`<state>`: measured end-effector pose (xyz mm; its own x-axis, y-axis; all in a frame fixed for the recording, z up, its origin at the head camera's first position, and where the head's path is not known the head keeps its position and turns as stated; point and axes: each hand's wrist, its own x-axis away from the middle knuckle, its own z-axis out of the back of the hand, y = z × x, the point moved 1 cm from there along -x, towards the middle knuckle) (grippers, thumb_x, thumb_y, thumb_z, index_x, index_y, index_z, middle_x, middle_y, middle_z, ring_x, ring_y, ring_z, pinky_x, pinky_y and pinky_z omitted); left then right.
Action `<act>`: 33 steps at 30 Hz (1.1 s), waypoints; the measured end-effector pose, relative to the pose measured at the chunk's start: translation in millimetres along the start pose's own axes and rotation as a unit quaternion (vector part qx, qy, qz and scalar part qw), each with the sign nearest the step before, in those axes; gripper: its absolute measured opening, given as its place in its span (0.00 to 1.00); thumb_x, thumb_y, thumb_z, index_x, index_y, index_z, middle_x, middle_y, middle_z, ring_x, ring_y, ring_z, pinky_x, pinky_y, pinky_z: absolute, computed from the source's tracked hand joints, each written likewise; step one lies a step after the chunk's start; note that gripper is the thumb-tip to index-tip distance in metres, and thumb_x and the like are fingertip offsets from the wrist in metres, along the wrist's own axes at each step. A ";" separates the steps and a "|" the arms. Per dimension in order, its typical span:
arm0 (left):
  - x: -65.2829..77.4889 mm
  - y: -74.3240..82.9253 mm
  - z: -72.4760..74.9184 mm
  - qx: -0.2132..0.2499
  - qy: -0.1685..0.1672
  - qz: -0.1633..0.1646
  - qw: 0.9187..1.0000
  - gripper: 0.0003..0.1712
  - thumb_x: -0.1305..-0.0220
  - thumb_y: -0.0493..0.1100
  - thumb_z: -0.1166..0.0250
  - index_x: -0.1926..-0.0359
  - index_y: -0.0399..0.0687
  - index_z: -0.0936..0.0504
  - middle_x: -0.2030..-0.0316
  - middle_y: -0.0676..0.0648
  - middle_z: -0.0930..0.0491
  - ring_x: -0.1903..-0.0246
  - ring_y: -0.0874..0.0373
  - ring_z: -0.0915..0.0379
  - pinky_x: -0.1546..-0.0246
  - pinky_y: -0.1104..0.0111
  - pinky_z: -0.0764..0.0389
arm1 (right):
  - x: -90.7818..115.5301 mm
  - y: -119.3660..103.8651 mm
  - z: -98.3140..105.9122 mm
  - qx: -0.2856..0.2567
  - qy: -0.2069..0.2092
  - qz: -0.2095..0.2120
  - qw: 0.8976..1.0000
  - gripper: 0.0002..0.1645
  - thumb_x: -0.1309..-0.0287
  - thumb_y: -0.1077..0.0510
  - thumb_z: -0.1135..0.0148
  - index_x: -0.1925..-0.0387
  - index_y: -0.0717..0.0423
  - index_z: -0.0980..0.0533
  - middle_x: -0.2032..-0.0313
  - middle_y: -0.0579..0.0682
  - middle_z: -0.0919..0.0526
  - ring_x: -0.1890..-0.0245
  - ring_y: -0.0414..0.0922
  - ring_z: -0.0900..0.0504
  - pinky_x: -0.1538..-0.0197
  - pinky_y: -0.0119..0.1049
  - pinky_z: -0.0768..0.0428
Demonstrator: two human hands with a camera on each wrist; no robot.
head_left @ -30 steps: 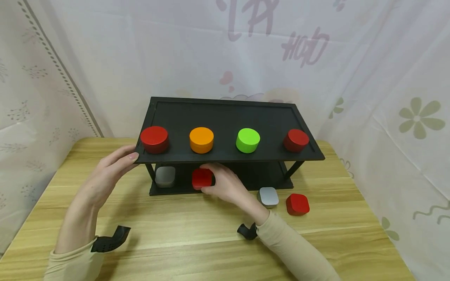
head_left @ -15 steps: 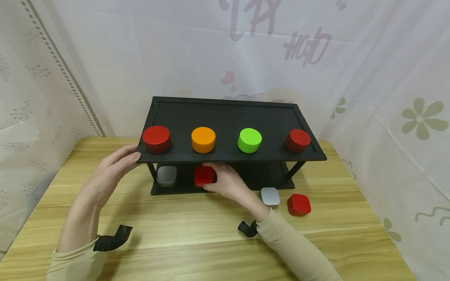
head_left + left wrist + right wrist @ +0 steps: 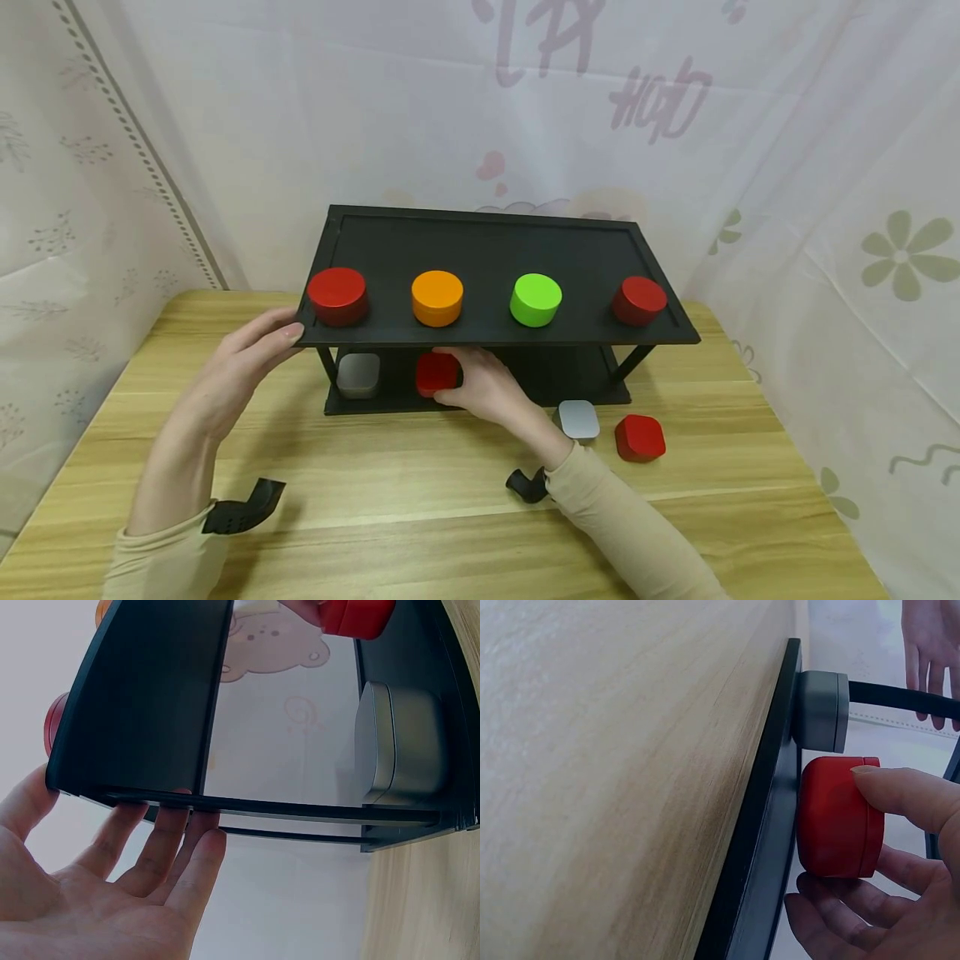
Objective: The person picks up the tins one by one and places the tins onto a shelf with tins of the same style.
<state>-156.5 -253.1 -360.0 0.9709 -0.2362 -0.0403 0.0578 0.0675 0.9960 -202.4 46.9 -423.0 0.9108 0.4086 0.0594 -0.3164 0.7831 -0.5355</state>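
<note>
In the head view, my right hand reaches under the upper board of a black two-tier shelf. It holds a red rounded-square tin at the lower tier, with the thumb on its lid edge in the right wrist view and fingers around the far side. A silver tin stands to its left on that tier. At the upper board's left end, my left hand grips the edge. The left wrist view has its thumb at the board's edge and the other fingers against the side rail.
Along the upper board's front stand a dark red round tin, an orange one, a green one and a smaller red one. Another silver tin and a red tin sit on the wooden table.
The red tin in my right hand has shifted slightly deeper into the lower tier. My left hand stays at the shelf's edge, and the head view has drifted a little.
</note>
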 end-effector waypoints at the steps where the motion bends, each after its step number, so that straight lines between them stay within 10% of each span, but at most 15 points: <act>1: 0.0 -0.1 0.0 0.001 0.000 0.000 1.000 0.23 0.29 0.46 0.50 0.35 0.48 0.33 0.43 0.58 0.29 0.46 0.73 0.29 0.48 0.85 0.36 | -0.2 -0.1 -0.1 -0.001 -0.001 -0.001 1.000 0.38 0.52 0.45 0.31 0.38 0.39 0.32 0.43 0.44 0.26 0.48 0.45 0.26 0.45 0.41 0.24; 33: 0.5 0.6 -0.1 -0.003 -0.001 0.005 1.000 0.23 0.29 0.46 0.51 0.35 0.48 0.33 0.43 0.58 0.29 0.45 0.72 0.29 0.48 0.84 0.36 | -7.6 6.7 -6.7 -0.012 -0.020 -0.007 1.000 0.37 0.50 0.47 0.32 0.37 0.41 0.33 0.42 0.44 0.27 0.48 0.45 0.26 0.45 0.41 0.24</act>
<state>-155.9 -253.1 -359.4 0.9711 -0.2366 -0.0308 0.0500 0.0756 0.9959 -209.6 45.9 -432.7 0.9036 0.4163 0.1005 -0.2966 0.7775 -0.5545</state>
